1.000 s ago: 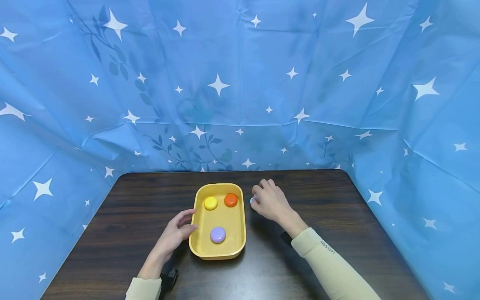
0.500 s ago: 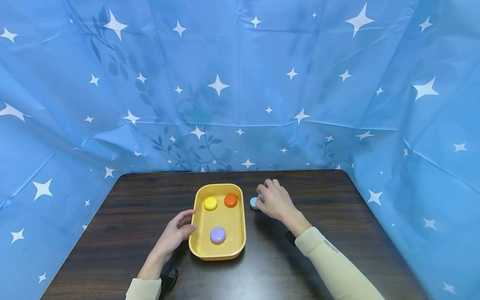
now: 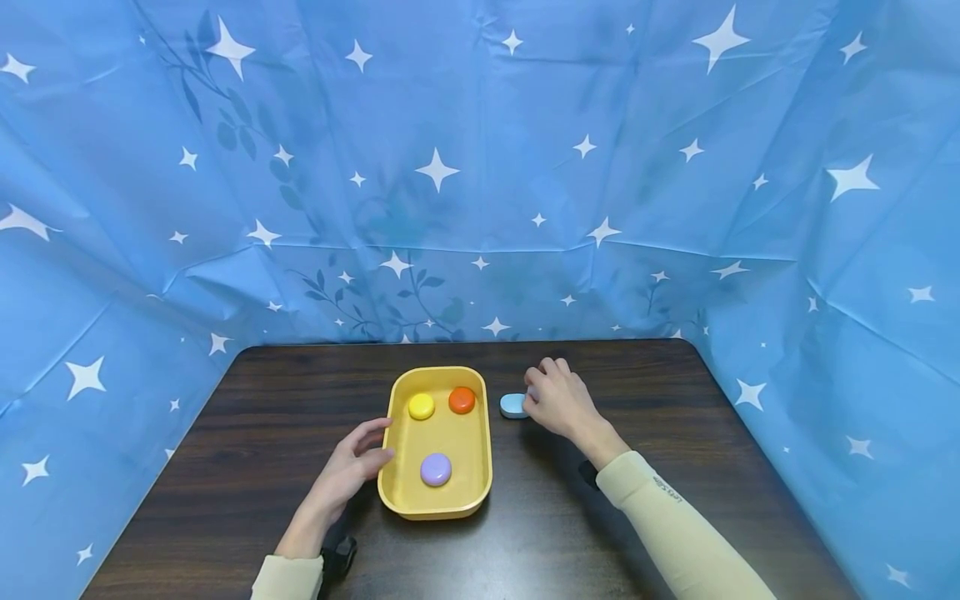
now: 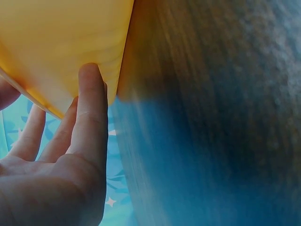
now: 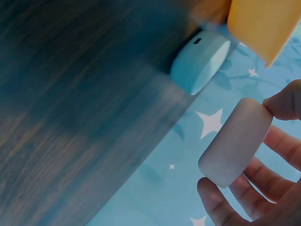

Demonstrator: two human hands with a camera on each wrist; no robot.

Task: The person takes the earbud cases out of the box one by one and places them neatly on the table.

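- While the left hand (image 3: 348, 471) rests its fingertips against the left side of the yellow tray (image 3: 457, 442), the right hand (image 3: 555, 400) holds a pale piece (image 5: 236, 142) to the right of the tray.
- Left grip: fingers apart and loosely extended, one lying along the tray's outer wall (seen best from the left wrist).
- Right grip: clamped on the pale piece, thumb at one end and a fingertip at the other; the piece is smooth and rounded at its edges.
- Just to the left of the right hand, a light blue piece (image 3: 513, 406) lies on the dark wood-grain surface (image 3: 660, 433), near the tray's right wall but apart from it. Small dark mark on its side; the right wrist view shows a gap between it and the pale piece.
- Tray contents: yellow disc (image 3: 422, 407) at far left, orange disc (image 3: 462, 400) at far right, lavender disc (image 3: 436, 470) towards the near end. All three well apart from one another or side by side with a gap.
- Beyond the far edge hangs a blue sheet (image 3: 480, 200) printed with white stars and leafy sprigs.
- Pale yellow sleeves (image 3: 686, 533) on both arms; dark lettering on the right one (too small to read surely).
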